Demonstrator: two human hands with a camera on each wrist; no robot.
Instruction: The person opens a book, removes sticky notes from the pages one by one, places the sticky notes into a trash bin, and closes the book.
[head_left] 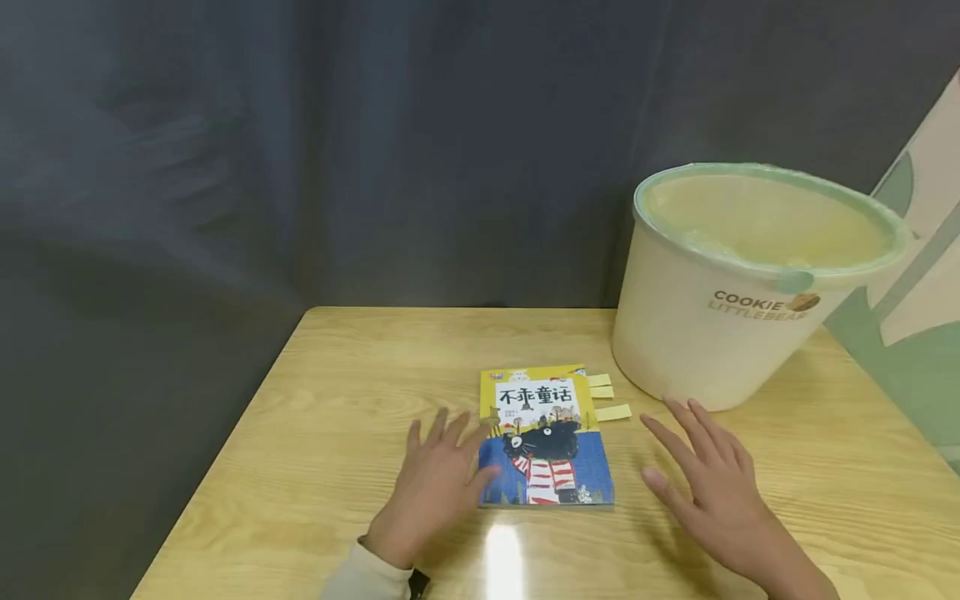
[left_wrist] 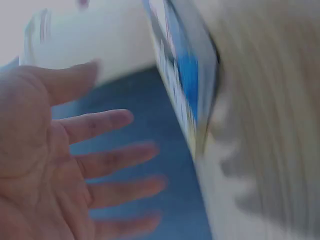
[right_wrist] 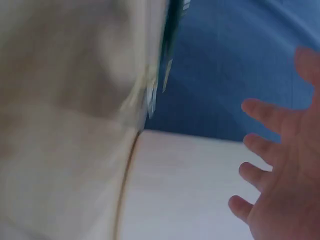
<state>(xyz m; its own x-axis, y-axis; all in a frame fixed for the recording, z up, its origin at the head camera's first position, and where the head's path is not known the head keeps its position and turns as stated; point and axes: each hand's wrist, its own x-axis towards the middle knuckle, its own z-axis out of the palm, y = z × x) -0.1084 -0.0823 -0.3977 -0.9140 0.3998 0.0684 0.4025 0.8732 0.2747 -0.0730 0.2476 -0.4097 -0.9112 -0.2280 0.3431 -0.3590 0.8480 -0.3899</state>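
Left hand [head_left: 435, 483] and right hand [head_left: 712, 493] flank the book [head_left: 546, 442], fingers spread apart, gripping nothing! It lies well in from the counter's [head_left: 360, 375] far edge; light, slightly bendy, smooth-covered, I'd judge, best taken by both long sides.

Cream bin [head_left: 675, 333] with pale green rim [head_left: 765, 169] and COOKIE LITTLEBEAR lettering [head_left: 748, 302] stands right rear on wood-grain table [head_left: 322, 433]. Dark cloth [head_left: 465, 150] behind. Pink-and-green patterned surface [head_left: 930, 187] far right.
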